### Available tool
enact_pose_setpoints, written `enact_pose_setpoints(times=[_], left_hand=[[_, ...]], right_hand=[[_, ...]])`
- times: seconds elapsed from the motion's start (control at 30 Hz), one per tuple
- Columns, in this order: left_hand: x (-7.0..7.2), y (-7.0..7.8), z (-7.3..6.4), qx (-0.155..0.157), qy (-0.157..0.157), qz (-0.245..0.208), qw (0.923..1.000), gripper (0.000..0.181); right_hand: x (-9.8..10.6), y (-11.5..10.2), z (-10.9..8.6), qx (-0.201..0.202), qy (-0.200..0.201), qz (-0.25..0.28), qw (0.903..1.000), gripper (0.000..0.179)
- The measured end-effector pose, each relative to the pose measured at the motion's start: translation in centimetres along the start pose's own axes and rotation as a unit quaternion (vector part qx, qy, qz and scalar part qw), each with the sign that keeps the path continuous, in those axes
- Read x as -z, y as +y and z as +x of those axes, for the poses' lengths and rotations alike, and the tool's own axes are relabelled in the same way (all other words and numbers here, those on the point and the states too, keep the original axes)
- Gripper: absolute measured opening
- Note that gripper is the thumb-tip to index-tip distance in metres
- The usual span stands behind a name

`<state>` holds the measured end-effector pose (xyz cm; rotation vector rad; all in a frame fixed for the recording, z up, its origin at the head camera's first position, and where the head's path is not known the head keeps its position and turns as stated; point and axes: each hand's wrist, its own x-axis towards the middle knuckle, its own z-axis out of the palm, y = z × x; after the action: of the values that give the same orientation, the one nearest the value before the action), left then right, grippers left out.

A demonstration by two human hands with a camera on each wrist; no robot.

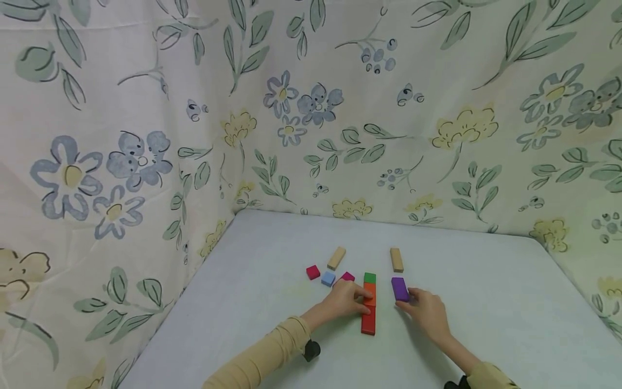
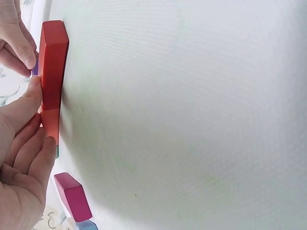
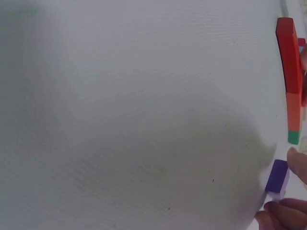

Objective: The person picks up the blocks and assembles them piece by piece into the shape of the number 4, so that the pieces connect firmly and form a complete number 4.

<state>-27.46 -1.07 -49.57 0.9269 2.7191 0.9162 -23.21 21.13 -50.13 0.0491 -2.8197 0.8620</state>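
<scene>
A red block [image 1: 368, 322], an orange block [image 1: 370, 292] and a green block [image 1: 370, 277] lie end to end in a straight row on the table. My left hand [image 1: 344, 299] rests its thumb against the red block and its fingers against the orange one, along the row's left side. To the right of the row, my right hand [image 1: 428, 313] pinches a purple block [image 1: 400, 289] between thumb and fingers. In the right wrist view the purple block [image 3: 277, 176] shows between the thumb and curled fingertips. A magenta block [image 2: 74, 199] lies beside my left hand, partly hidden in the head view.
Behind my left hand are a blue block [image 1: 328, 279], a pinkish-red block [image 1: 313, 272] and a plain wooden block [image 1: 336, 258]. Another wooden block [image 1: 397, 260] lies beyond the purple one. Flower-patterned cloth [image 1: 311, 162] hangs around the white table [image 1: 486, 302].
</scene>
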Motion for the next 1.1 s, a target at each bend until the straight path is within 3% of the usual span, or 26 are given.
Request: enact_pose_setpoints(times=[0.6, 0.83, 1.1], left_hand=[[0.1, 0.1, -0.3, -0.023, 0.015, 0.013, 0.9995, 0.033], [-0.1, 0.2, -0.3, -0.016, 0.015, 0.015, 0.9997, 0.034], [0.0, 0.3, -0.3, -0.013, 0.014, 0.012, 0.9997, 0.033]], right_hand=[[-1.2, -0.3, 0.1, -0.027, 0.028, -0.004, 0.9992, 0.046], [-1.0, -0.2, 0.0, -0.02, 0.051, 0.011, 0.9984, 0.039], [-0.4, 0.8, 0.2, -0.004, 0.038, 0.039, 0.9985, 0.036]])
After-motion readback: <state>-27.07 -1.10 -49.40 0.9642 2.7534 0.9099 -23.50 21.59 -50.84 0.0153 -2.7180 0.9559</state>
